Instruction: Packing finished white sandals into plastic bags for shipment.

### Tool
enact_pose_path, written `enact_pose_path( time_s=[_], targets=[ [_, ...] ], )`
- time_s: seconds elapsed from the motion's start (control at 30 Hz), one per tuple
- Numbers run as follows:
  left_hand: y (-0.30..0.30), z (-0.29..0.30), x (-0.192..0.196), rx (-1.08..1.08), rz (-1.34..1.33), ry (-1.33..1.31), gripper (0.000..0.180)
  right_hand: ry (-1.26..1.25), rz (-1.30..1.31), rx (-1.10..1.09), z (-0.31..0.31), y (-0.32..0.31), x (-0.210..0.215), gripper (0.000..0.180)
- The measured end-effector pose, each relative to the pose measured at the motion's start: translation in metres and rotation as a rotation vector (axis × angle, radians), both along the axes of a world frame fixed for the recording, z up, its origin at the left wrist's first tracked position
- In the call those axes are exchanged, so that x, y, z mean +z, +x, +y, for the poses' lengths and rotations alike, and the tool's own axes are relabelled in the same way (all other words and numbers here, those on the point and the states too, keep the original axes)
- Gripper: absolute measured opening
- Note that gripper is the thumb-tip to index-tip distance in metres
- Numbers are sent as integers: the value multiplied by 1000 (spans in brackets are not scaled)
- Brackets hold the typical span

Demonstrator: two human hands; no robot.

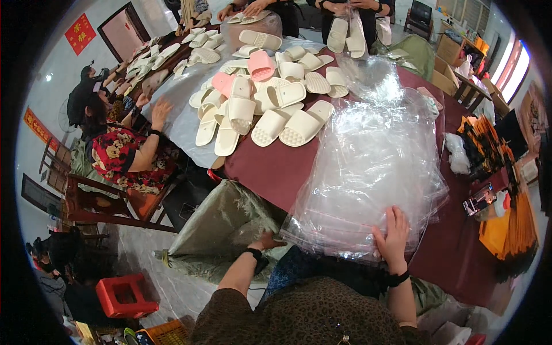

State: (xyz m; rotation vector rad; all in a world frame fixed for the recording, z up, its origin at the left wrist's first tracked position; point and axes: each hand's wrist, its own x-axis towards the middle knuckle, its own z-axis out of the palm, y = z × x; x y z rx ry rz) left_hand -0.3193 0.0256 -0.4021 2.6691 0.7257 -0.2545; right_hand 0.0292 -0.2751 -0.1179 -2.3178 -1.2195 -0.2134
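My right hand (393, 234) lies on the near edge of a stack of clear plastic bags (374, 167), fingers stretched out over it. Off the table's near edge is my left hand (268, 241), its fingers apart and holding nothing that I can see. It is close to the stack's left corner and beside an open woven sack (224, 215). Beyond the bags, a heap of cream slippers (282, 112) covers the middle of the table, with a few pink slippers (261, 65) among them.
The dark red table (270, 172) runs along my front. To the left sits a person in a flowered top (123, 152); across the table, other people handle slippers. A phone (480, 199) and orange-and-black packaging (497, 178) are at right. A red stool (127, 295) stands lower left.
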Motion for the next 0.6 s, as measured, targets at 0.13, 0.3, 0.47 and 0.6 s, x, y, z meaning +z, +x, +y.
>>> enact_pose_path(
  time_s=[0.13,0.3,0.47,0.6],
  targets=[
    [15,-36,29,552,58,-744,56,-28,-4,-39,-7,2,-1,65],
    [30,-22,201,526,-415,-640,27,-18,-20,-60,-13,8,-2,64],
    [5,-37,402,287,-901,-566,46,24,-26,-8,-4,3,3,63],
    [45,-54,457,438,-1048,-762,52,21,-30,-35,-11,6,0,63]
  ],
)
